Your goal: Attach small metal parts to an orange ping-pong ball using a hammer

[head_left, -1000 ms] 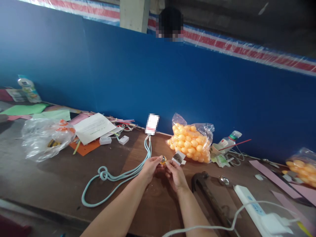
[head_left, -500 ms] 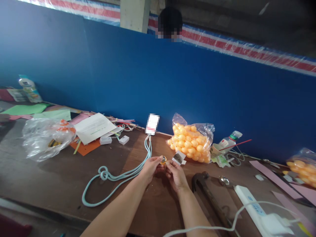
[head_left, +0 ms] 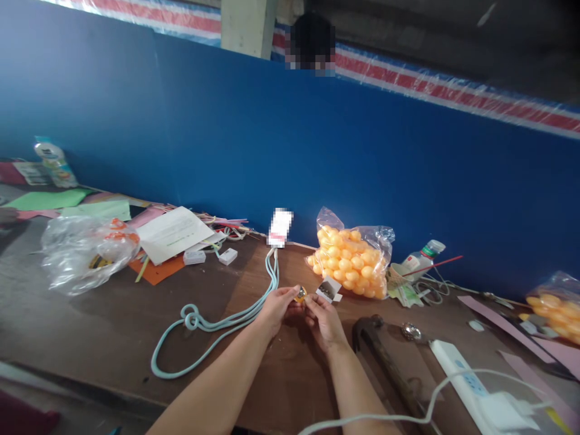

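My left hand (head_left: 277, 311) pinches a small yellow-orange piece with a shiny, dark and silvery part (head_left: 300, 294) between thumb and finger. On its other side, my right hand (head_left: 322, 320) has its fingertips closed at the edge of the same piece. The piece is too small to name, and the fingers cover some of it. Just beyond my right hand lies a small open white box (head_left: 328, 289) with dark bits inside. A clear bag of orange balls (head_left: 351, 263) rests behind that box.
A phone (head_left: 280, 228) on a light blue lanyard (head_left: 199, 326) leans against the blue partition (head_left: 226, 145). Right of my arm lie a claw hammer (head_left: 385, 356) and a white power strip (head_left: 460, 374) with a cable. Paper and a plastic bag (head_left: 86, 254) lie left. Beyond the partition is a person's head.
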Tool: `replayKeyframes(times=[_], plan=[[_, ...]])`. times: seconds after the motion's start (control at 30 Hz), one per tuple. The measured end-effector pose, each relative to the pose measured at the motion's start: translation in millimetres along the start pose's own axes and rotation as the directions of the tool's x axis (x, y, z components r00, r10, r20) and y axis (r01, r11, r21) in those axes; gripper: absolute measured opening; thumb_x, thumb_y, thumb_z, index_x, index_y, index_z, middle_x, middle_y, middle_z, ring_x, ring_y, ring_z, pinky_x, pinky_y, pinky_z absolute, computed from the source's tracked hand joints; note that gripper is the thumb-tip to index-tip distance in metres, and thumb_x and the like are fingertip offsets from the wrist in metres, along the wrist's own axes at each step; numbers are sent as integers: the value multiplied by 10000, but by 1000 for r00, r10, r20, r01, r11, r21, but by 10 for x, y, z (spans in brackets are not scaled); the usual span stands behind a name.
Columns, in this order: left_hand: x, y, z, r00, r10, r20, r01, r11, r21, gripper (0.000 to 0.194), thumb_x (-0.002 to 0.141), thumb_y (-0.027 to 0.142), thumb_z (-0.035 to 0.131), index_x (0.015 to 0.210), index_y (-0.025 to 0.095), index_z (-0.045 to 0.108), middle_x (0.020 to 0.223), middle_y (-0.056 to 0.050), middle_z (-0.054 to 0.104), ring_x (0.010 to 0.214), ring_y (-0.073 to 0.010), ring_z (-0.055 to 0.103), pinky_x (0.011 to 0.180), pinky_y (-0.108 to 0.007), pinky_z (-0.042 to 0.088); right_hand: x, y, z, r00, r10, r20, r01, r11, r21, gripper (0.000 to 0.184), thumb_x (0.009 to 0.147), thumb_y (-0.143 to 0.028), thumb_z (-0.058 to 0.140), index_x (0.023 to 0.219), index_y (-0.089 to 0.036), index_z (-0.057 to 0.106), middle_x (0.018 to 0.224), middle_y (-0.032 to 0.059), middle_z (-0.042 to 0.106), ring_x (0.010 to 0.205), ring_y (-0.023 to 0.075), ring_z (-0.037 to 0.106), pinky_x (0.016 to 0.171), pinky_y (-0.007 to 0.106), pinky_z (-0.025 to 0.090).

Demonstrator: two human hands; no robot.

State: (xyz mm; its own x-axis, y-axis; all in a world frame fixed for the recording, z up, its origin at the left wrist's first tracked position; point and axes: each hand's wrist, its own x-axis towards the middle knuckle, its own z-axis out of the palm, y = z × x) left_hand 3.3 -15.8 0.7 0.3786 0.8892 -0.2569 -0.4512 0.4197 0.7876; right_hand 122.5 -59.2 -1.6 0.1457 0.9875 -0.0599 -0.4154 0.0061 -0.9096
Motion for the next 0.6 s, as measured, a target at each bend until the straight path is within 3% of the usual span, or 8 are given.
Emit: replayKeyframes(times=[0.6], plan=[[-18, 16, 13, 1000, -9, 18, 10, 1000, -22, 289, 655, 356, 730, 705, 86, 640, 617, -41, 608, 518, -83, 562, 532, -189, 502, 2, -7, -25, 1000, -5, 24, 5, 1000, -7, 212, 670, -336, 728, 669, -154, 619, 546, -42, 461, 456, 48, 290, 400, 187, 229]])
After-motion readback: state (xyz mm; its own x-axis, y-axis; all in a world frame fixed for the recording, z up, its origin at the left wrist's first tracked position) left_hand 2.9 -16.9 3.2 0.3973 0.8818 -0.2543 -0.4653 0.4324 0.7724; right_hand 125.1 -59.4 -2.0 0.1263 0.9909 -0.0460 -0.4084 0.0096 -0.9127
